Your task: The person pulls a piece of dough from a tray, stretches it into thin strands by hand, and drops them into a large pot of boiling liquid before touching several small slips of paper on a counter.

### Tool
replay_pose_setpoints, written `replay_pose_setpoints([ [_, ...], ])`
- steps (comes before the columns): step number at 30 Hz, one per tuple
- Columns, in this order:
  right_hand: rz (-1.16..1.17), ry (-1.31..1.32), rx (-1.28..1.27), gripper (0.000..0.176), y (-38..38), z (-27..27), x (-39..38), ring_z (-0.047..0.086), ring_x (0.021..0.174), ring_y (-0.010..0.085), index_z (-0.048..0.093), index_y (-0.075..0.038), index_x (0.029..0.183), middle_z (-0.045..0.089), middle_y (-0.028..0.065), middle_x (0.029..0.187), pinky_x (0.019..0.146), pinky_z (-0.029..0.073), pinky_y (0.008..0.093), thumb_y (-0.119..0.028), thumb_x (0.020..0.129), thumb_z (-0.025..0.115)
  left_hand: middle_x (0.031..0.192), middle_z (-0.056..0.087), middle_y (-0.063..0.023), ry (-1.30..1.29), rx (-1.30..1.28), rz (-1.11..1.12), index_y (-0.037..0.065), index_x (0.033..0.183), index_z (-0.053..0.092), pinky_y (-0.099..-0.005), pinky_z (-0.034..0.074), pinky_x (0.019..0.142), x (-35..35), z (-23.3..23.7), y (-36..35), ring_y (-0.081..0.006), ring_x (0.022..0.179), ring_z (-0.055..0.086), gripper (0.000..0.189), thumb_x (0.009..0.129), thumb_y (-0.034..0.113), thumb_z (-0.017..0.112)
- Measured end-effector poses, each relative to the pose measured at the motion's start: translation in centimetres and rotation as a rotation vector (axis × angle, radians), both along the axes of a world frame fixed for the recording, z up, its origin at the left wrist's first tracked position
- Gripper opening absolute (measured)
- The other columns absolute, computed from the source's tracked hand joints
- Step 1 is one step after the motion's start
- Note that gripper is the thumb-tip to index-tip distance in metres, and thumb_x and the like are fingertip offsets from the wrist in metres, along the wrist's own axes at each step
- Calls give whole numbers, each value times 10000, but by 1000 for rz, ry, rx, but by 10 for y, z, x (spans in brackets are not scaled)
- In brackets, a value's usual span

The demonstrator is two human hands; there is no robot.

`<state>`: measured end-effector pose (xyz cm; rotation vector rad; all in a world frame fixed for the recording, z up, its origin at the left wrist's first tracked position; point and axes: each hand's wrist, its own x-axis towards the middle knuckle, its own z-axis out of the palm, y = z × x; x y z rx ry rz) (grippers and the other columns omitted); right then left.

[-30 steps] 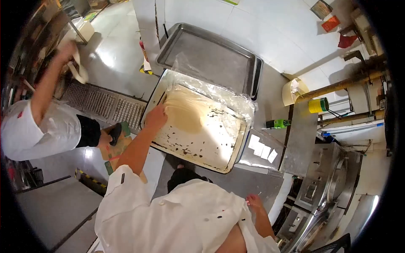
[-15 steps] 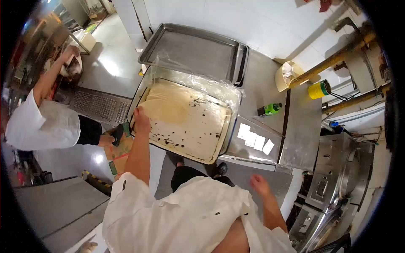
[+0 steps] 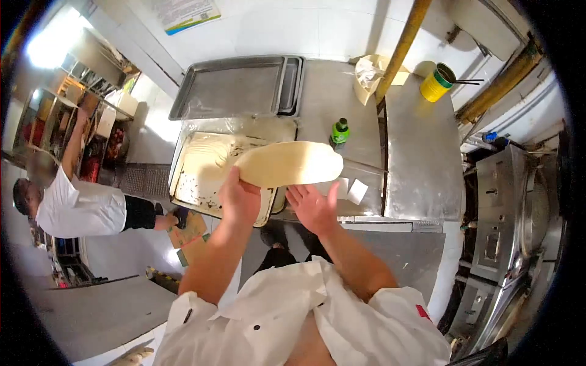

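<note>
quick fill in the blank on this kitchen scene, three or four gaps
1. The left hand holds a pale sheet of ____ above the tray.
2. The right hand is ____, palm showing.
3. The bottle on the counter is ____ in colour.
4. The can by the pipe is ____ outside.
Missing words: dough, open, green, yellow.
</note>
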<state>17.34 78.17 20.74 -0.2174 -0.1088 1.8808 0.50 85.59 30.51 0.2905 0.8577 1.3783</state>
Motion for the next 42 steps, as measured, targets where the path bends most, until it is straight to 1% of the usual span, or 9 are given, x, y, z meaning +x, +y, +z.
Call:
replay_pose_setpoints([
  [2, -358, 246, 160, 1000, 12, 60, -5, 268, 1426, 258, 259, -39, 1498, 264, 69, 1567, 1176, 171, 431, -810, 861, 247, 1240, 591, -136, -31, -14, 12, -42, 1213, 506, -366, 490, 982, 9, 6, -18, -238, 1154, 579, 330, 1032, 204, 380],
  [8, -197, 91, 136, 883, 2, 96, -32, 352, 1374, 242, 292, -103, 1503, 375, 43, 1513, 1155, 206, 422, -756, 911, 239, 1299, 574, -138, -244, -86, -9, -36, 1263, 486, -426, 389, 1088, -12, -18, -72, -276, 1236, 529, 436, 1025, 309, 365],
  [12, -227, 34, 75, 804, -19, 162, -90, 356, 1374, 231, 344, -100, 1479, 404, 55, 1494, 1137, 258, 409, -696, 941, 311, 1494, 387, -153, -781, 37, -450, 0, 1465, 302, -427, 262, 1162, -20, -1, -105, -273, 1387, 361, 670, 1006, 482, 383],
  [16, -206, -18, 95, 717, -26, 183, -147, 373, 1366, 244, 358, -100, 1467, 427, 67, 1469, 1128, 284, 438, -617, 971, 358, 1556, 322, -46, -310, 254, -261, 182, 1515, 316, -435, 175, 1182, -44, 8, -103, -289, 1414, 297, 812, 906, 714, 379],
  [18, -192, -42, 133, 678, -27, 190, -164, 398, 1350, 256, 366, -98, 1459, 452, 72, 1444, 1125, 297, 446, -577, 980, 384, 1552, 292, -142, -1069, 373, -224, 28, 1515, 209, -437, 228, 1175, -69, 54, -96, -267, 1430, 284, 730, 998, 506, 402],
  [19, -212, -29, 140, 650, -28, 193, -173, 410, 1342, 259, 381, -99, 1447, 464, 74, 1432, 1122, 306, 443, -555, 985, 397, 1456, 450, -123, -998, 381, -297, 33, 1425, 405, -459, 269, 1151, -89, 55, -90, -281, 1346, 410, 596, 996, 443, 465],
  [26, -327, -21, 95, 447, -30, 209, -204, 538, 1210, 237, 526, -115, 1287, 592, 48, 1277, 1044, 403, 425, -449, 997, 465, 1337, 557, -96, -530, 552, -146, 55, 1306, 522, -432, 358, 1106, -165, 81, -75, -230, 1277, 490, 401, 1016, 326, 461],
  [38, -302, 178, 95, 388, -33, 209, -207, 562, 1168, 249, 551, -98, 1283, 611, 53, 1225, 1051, 424, 451, -363, 1034, 419, 1267, 553, -112, -548, 445, -225, 31, 1254, 517, -419, 452, 1034, -229, 108, -103, -263, 1194, 530, 429, 984, 365, 540],
  [42, -546, -34, -209, 341, -45, 213, -156, 596, 1125, 218, 566, -72, 1259, 630, 86, 1228, 1040, 443, 425, -296, 1022, 467, 1202, 568, -94, -326, 490, -74, 34, 1231, 530, -421, 436, 1036, -282, 105, -96, -265, 1157, 542, 404, 993, 360, 526],
])
